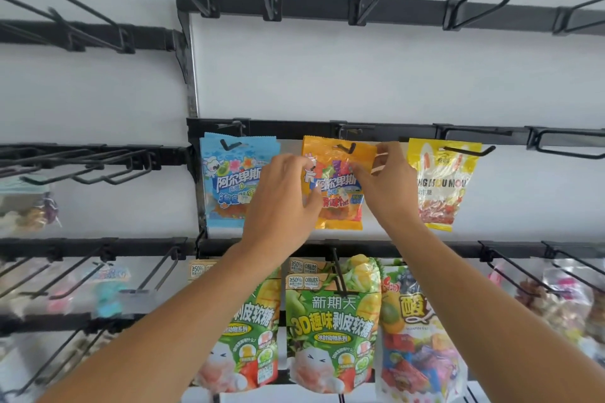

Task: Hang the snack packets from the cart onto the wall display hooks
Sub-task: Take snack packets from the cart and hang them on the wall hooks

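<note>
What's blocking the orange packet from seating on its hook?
Nothing visible. The orange packet already hangs on its hook, with the left hand and right hand on it. The blue packet and yellow packet hang clear alongside.

A plain white wall [327,75] fills the view under even, bright light. Black horizontal rails [393,6] cross it in rows (four levels visible), and a metal upright [193,88] divides the wall left of centre.
</note>
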`<state>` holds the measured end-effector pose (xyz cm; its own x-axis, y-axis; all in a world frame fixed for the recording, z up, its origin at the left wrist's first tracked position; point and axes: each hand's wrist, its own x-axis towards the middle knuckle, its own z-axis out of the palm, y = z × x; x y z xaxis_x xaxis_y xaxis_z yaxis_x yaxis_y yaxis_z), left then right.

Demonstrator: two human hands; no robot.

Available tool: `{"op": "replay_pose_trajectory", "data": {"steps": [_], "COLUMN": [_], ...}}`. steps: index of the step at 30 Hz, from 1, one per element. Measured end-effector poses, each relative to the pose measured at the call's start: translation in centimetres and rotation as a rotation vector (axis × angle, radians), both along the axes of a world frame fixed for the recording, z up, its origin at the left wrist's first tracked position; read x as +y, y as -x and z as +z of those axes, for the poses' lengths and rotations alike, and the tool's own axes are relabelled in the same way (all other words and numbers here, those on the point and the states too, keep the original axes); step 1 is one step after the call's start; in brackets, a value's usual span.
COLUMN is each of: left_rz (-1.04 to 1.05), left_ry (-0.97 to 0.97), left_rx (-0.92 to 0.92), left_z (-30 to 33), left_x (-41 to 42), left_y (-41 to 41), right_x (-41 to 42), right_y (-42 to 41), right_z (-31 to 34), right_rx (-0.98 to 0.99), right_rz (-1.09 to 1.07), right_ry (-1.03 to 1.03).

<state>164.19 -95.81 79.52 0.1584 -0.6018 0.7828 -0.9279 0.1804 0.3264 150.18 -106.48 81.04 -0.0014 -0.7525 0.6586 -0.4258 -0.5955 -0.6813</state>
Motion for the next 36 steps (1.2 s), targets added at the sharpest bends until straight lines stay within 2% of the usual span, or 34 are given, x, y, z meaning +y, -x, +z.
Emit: {"op": "replay_pose_trajectory", "data": {"steps": [5,13,23,32,36], "left_rz": [-0.072,-0.088,-0.107,-0.096,-0.095], "left_ry": [-0.063,-0.103,-0.179,-0.229,-0.259], "left_rx": [-0.029,-0.136,-0.196,-0.228,-0.199], "left_z": [-0.9,-2.5,-5.1,-7.4,-9.4], "left_x": [2.7,9.5,19.0,25.0,28.2], "left_y": [-0.5,-3.4,-6.6,-6.9,-6.8], "right_x": [2.8,12.3,24.2,31.7,34.1], "right_y": [0.6,-0.3,-2.4,-1.8,-1.5], "right_z": [-1.1,-3.7,-7.4,-8.5,-11.2], "right_rx": [0.116,0.389,0.664,0.764,0.763], "right_rz": [-0.083,-0.123,-0.154,-0.172,-0.131], "right_ry": [-0.016,0.117,0.074,0.029,0.018]}}
